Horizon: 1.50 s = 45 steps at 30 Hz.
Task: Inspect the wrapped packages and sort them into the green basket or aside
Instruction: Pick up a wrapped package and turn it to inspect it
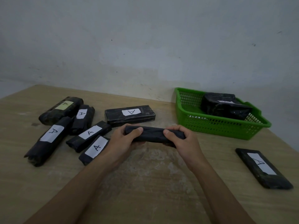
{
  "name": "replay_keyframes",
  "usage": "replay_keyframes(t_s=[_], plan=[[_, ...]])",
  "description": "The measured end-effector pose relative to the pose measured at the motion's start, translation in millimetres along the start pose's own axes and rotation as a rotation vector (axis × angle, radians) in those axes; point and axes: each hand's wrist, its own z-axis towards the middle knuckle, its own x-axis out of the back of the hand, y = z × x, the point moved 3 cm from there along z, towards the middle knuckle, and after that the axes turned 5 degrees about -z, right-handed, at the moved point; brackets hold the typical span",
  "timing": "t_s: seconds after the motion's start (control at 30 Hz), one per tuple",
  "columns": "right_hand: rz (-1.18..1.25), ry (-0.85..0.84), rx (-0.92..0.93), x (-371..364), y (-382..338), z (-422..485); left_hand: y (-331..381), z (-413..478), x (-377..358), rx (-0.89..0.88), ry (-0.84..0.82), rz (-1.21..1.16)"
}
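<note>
A slim black wrapped package (153, 134) is held level above the table's middle, no label showing on its visible side. My left hand (124, 139) grips its left end and my right hand (181, 141) grips its right end. Several black packages with white "A" labels lie at the left, among them a flat box (130, 115) and a long roll (48, 139). The green basket (215, 125) stands at the back right with one large black package (224, 105) inside. Another labelled package (263, 168) lies alone at the right.
The wooden table (145, 183) has a worn pale patch under my hands. A grey wall stands right behind the table's far edge. One package at the far left carries a yellowish label (64, 105).
</note>
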Motion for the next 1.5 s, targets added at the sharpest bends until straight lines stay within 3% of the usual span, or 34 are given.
replay_keyframes(t_s=[0.17, 0.33, 0.53, 0.7, 0.87, 1.0, 1.17, 1.5], plan=[[-0.016, -0.020, 0.015, 4.9, -0.6, 1.7, -1.8, -1.1, -3.9, 0.023, -0.045, -0.074], [-0.066, -0.069, 0.173, 8.3, -9.3, -0.8, -1.7, -2.1, -5.0, 0.098, -0.063, -0.119], [-0.018, -0.060, 0.060, 5.4, -7.1, -2.8, 5.3, -5.0, -4.4, 0.044, -0.052, -0.139], [0.354, 0.043, -0.197, 0.8, -0.5, 0.1, 7.8, -7.9, -3.8, 0.018, -0.045, -0.035], [0.613, 0.047, -0.195, -0.4, -4.3, 0.9, 10.7, -10.1, -5.0, -0.085, -0.124, 0.258], [0.573, -0.091, -0.129, -4.5, -16.3, -4.6, 10.8, -15.9, -13.9, -0.202, -0.182, 0.378], [0.339, -0.284, -0.064, -23.3, -22.7, -19.3, 16.9, -23.9, -23.2, -0.338, -0.216, 0.336], [0.201, -0.195, 0.029, -24.3, -31.4, -26.2, 24.7, -25.3, -24.1, -0.456, -0.186, 0.286]])
